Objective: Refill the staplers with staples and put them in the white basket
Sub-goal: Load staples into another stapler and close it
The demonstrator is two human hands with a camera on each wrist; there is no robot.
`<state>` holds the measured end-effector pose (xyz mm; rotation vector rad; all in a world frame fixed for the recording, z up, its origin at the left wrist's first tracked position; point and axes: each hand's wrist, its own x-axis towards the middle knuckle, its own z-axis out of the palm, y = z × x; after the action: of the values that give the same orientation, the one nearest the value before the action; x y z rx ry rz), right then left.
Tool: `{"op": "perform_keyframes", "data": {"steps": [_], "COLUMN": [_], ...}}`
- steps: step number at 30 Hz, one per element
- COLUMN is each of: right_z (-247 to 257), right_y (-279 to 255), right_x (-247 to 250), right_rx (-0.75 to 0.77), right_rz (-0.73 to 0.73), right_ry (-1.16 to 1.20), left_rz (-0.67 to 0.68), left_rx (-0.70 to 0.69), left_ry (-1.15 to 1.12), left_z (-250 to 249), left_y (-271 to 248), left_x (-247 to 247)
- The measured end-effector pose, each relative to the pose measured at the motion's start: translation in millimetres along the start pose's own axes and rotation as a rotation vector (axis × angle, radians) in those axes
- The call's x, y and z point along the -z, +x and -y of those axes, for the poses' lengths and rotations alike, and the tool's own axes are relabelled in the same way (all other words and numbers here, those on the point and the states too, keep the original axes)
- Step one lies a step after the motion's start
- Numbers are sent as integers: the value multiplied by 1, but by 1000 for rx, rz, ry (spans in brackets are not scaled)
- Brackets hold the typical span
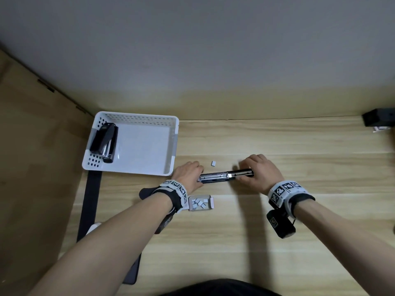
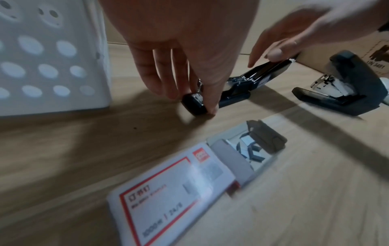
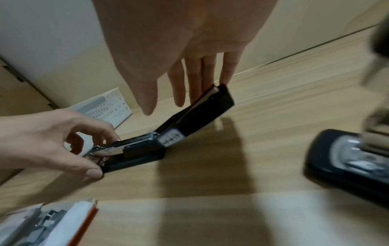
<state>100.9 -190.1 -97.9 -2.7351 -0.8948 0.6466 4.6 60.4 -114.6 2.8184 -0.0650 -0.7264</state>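
Opened black stapler lies on the wooden table, just right of the white basket, with its top arm swung back and the metal staple channel exposed

Left hand pinches the front end of the base: thumb on the near side, fingers curled over the far side, tips down at the table

Right hand is on the swung-back top arm, whose far end is lifted off the table. Its fingers are straight and lie along the arm's far edge, the thumb hangs free of it; a flat touch, no wrap

Second black stapler already lies in the basket against its left wall

Third stapler sits open on the table to the right, well apart from the one in hand, visible in both wrist views

Open staple box is on the table just beside the left wrist, staple strips loose inside and its printed lid folded out flat

One loose staple strip lies on the table between the two hands, just behind the stapler

Black device stands at the far right table edge by the wall
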Motion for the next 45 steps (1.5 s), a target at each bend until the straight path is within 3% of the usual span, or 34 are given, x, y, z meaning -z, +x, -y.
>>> {"op": "perform_keyframes", "data": {"steps": [4,7,11,16,21,29,35,45], "right_z": [30,61,82,82,79,75,72,66], "right_y": [27,55,78,86,85,57,30,32], "right_x": [1,-8,-21,-26,-30,-22,-32,-56], "right_rx": [102,142,77,39,25,77,246,252], "right_rz": [-49,21,130,142,122,-51,-116,-123], "right_ry": [83,164,59,8,-12,204,128,109], "left_rz": [-19,-56,-67,-69,-46,-41,-102,-173], "left_rx": [21,70,117,108,83,106,132,179], "left_ry": [-90,-247,-341,-387,-441,-435,-483,-462], "left_z": [4,6,12,17,15,14,7,5], "left_y": [-10,-20,-33,-45,-50,-47,-33,-20], "left_x": [-4,-8,-18,-27,-24,-17,-18,-21]}}
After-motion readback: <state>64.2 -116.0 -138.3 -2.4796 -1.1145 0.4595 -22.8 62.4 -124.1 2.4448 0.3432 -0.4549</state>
